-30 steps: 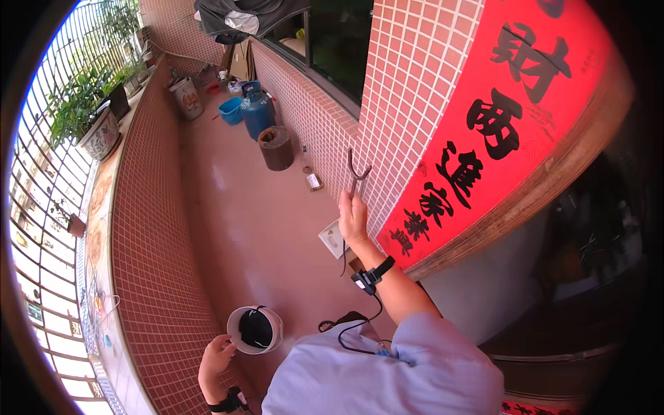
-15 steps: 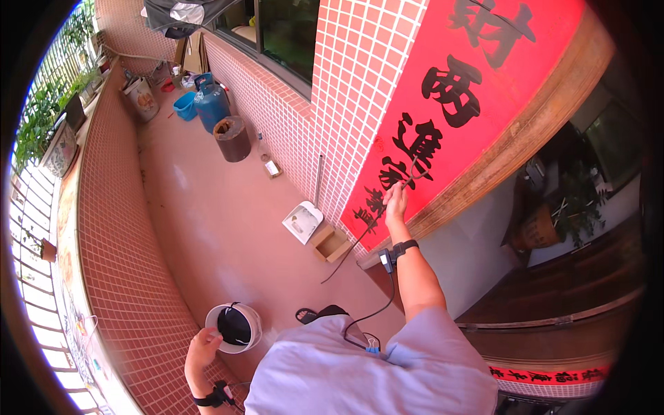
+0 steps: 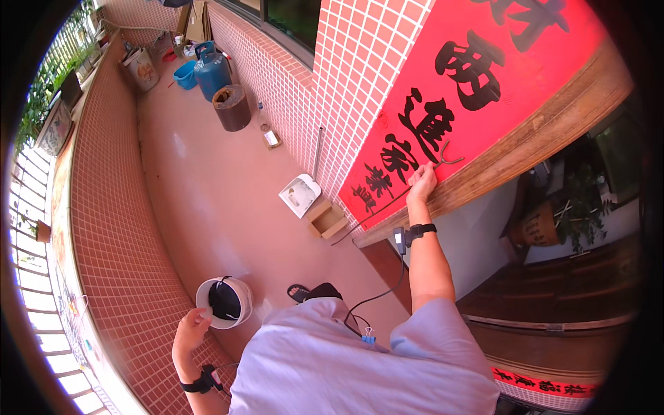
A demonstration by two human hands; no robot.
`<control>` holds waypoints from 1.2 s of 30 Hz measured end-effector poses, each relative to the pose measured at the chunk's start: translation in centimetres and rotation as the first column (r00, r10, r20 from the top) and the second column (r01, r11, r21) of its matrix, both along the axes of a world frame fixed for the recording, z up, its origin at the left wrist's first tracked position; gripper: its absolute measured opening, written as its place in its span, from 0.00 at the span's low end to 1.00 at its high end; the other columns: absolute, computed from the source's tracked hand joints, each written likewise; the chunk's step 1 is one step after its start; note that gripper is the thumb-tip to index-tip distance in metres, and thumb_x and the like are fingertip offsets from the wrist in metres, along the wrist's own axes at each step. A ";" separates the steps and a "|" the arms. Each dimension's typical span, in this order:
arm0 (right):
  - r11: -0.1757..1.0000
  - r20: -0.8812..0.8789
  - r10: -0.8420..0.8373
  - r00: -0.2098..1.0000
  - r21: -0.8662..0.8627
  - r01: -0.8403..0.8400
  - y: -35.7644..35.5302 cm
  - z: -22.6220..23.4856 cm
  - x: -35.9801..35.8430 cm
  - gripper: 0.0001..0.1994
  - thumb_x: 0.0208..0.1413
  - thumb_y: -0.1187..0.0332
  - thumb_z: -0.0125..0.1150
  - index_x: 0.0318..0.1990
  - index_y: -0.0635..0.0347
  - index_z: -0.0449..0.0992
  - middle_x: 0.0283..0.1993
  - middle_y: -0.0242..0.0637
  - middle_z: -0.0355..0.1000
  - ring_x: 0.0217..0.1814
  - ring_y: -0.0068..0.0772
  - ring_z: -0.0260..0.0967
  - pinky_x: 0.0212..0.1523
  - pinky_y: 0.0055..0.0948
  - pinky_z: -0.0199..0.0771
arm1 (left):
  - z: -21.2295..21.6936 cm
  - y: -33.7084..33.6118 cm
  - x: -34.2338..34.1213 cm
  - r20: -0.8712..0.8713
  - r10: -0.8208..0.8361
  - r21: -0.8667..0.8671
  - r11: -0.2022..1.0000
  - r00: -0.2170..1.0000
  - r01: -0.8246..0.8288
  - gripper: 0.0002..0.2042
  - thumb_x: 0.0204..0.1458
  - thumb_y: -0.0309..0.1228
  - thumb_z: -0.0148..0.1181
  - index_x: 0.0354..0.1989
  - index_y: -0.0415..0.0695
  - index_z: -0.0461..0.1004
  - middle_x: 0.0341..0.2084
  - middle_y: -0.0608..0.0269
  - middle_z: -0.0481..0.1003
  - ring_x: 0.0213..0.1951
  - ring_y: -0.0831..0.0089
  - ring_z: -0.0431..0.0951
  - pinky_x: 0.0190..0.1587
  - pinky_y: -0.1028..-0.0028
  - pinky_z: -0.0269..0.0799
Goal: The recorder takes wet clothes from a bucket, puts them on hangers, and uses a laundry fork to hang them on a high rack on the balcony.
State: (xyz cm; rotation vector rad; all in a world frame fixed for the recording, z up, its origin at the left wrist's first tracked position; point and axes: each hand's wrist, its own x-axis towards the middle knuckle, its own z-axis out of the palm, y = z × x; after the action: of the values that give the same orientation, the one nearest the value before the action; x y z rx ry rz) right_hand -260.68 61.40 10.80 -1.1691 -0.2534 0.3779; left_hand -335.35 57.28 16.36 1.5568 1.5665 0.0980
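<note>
Brown forked rod, clamped in the right hand's fingers, should clear the banner; whether the left hand grips the bucket is unclear.

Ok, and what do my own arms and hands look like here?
Both your left hand and right hand are gloveless. Each wrist wears a black strap with a small device. A dark cable runs from the right one. The right arm has a short, pale lavender sleeve.
</note>
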 end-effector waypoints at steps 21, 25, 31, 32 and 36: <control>0.190 -0.163 0.305 0.938 -0.955 -0.227 -8.0 -19.9 -2.1 0.23 0.56 0.50 0.74 0.49 0.57 0.80 0.40 0.34 0.78 0.40 0.36 0.75 0.42 0.41 0.73 | -0.8 -0.1 0.7 -0.143 0.146 -0.034 0.988 0.979 -0.152 0.24 0.58 0.39 0.65 0.59 0.37 0.77 0.39 0.43 0.84 0.44 0.51 0.85 0.49 0.60 0.79; -0.166 -0.653 0.278 0.704 -0.755 -0.634 -11.2 -21.8 -10.0 0.23 0.64 0.55 0.65 0.61 0.58 0.75 0.52 0.46 0.79 0.48 0.48 0.80 0.51 0.52 0.79 | -1.1 -2.5 -0.9 -0.143 0.246 -0.041 0.966 0.959 -0.254 0.23 0.58 0.39 0.65 0.59 0.38 0.77 0.39 0.43 0.83 0.45 0.48 0.84 0.50 0.58 0.79; -0.598 -0.641 0.714 0.282 -0.767 -0.231 -2.3 -25.3 -23.7 0.20 0.65 0.56 0.66 0.53 0.65 0.80 0.42 0.45 0.81 0.39 0.39 0.81 0.40 0.43 0.80 | -1.6 -11.2 -5.8 -0.182 0.503 -0.028 0.856 0.845 -0.515 0.25 0.57 0.39 0.65 0.58 0.36 0.76 0.41 0.42 0.83 0.47 0.47 0.83 0.52 0.58 0.78; -0.601 -0.641 0.736 0.219 -0.767 -0.224 0.1 -25.8 -26.6 0.20 0.65 0.56 0.66 0.53 0.65 0.80 0.42 0.45 0.81 0.39 0.39 0.81 0.40 0.43 0.80 | -1.9 -12.8 -6.8 -0.188 0.552 -0.032 0.824 0.813 -0.566 0.25 0.57 0.40 0.65 0.59 0.35 0.76 0.42 0.42 0.83 0.48 0.47 0.83 0.53 0.57 0.78; -0.463 -0.479 0.878 -0.021 -0.835 -0.298 10.2 -26.9 -40.7 0.12 0.66 0.61 0.63 0.48 0.59 0.79 0.33 0.31 0.77 0.32 0.26 0.77 0.30 0.26 0.73 | -3.7 -19.7 -10.3 -0.270 0.658 -0.157 0.690 0.703 -0.706 0.25 0.59 0.40 0.65 0.60 0.37 0.76 0.44 0.44 0.83 0.49 0.50 0.84 0.53 0.59 0.78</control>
State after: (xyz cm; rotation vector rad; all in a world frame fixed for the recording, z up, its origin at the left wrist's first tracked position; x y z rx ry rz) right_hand -301.34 71.60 -16.06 -2.1596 -1.7822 1.7704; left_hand -345.68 37.58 12.65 0.7204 2.1672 0.1599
